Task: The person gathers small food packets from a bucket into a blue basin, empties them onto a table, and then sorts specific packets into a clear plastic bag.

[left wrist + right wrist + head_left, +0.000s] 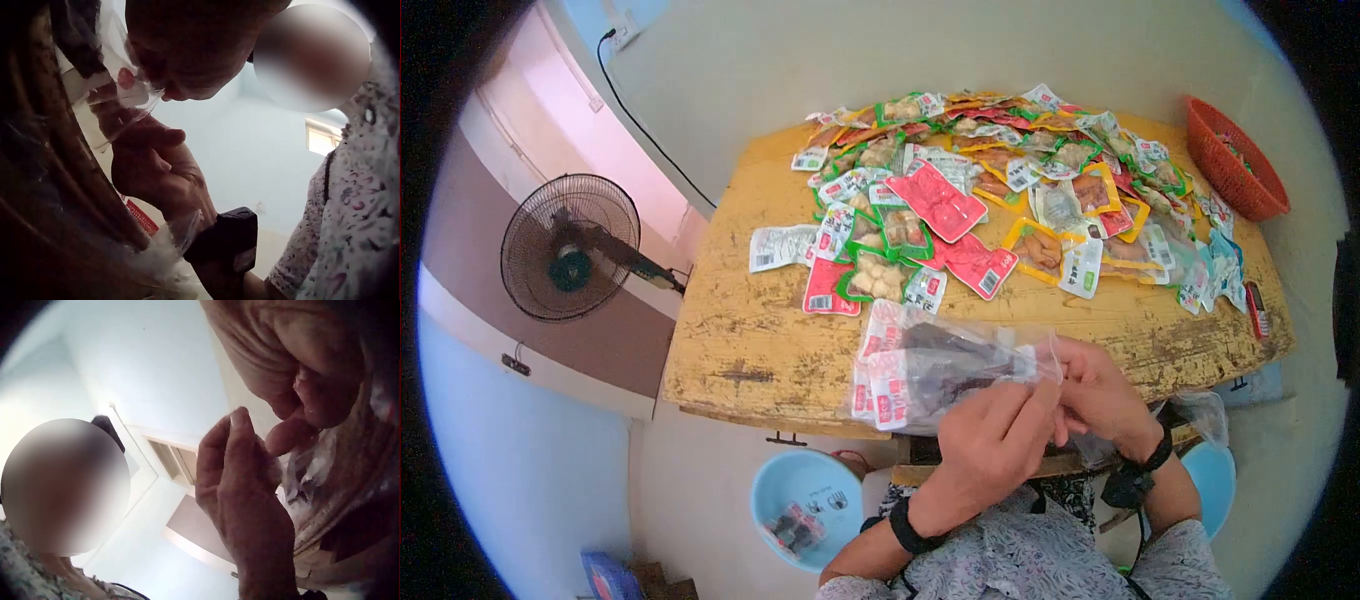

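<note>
A clear plastic bag (960, 360) with dark contents and red-and-white printed parts lies at the table's front edge. At its right end, my left hand (990, 450) pinches the plastic from the near side. My right hand (1100, 392) grips the same end beside it, fingers curled. In the left wrist view, the left hand (194, 47) is above the right hand (159, 165), with clear film (128, 94) between them. The right wrist view has the right hand (294, 356) at the top and the left hand (247, 487) below; the fingertips are close together.
Many green, red and yellow food packets (940, 200) cover the table's back and middle. A red basket (1235, 165) stands at the back right, a red object (1257, 310) at the right edge. Below are a blue basin (805, 485) and another (1208, 485); a fan (570, 248) is at left.
</note>
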`<action>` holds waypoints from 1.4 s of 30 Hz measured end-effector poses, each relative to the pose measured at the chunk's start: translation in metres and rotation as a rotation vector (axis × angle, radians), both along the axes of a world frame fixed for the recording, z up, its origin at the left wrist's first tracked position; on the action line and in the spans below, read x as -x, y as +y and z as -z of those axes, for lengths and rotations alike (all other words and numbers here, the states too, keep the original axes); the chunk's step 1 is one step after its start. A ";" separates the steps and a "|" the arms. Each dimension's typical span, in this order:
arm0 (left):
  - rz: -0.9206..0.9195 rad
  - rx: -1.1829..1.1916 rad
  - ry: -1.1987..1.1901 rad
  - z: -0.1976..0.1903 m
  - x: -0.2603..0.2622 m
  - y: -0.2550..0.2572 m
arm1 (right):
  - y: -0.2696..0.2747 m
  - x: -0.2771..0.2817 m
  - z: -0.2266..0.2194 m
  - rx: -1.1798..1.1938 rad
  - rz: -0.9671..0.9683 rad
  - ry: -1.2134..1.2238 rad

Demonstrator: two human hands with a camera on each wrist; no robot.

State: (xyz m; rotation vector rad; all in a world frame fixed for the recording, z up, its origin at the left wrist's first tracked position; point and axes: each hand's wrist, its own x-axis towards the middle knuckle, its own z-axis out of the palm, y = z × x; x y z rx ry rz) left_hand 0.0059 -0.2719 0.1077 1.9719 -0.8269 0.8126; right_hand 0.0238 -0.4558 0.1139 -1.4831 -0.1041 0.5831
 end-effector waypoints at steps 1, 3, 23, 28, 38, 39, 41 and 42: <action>0.015 -0.006 -0.010 -0.001 -0.001 0.001 | 0.004 -0.001 -0.001 0.057 -0.024 -0.012; 0.028 0.046 -0.021 0.002 -0.006 0.000 | 0.016 -0.001 -0.002 0.035 -0.002 -0.033; -0.153 -0.355 0.130 0.012 -0.009 0.031 | 0.019 -0.008 0.006 -0.076 0.036 -0.155; -0.179 -0.517 0.153 0.006 -0.007 0.028 | -0.013 -0.014 -0.008 0.062 0.166 -0.376; -0.204 -0.587 0.144 0.014 -0.007 0.021 | -0.116 -0.152 -0.022 1.126 0.308 -1.011; -0.207 -0.588 0.138 0.015 -0.007 0.021 | -0.116 -0.160 -0.024 1.102 0.177 -0.804; -0.209 -0.589 0.129 0.017 -0.007 0.020 | -0.094 -0.163 -0.020 1.265 0.178 -0.760; -0.213 -0.588 0.125 0.018 -0.007 0.020 | -0.081 -0.161 -0.017 1.347 0.179 -0.733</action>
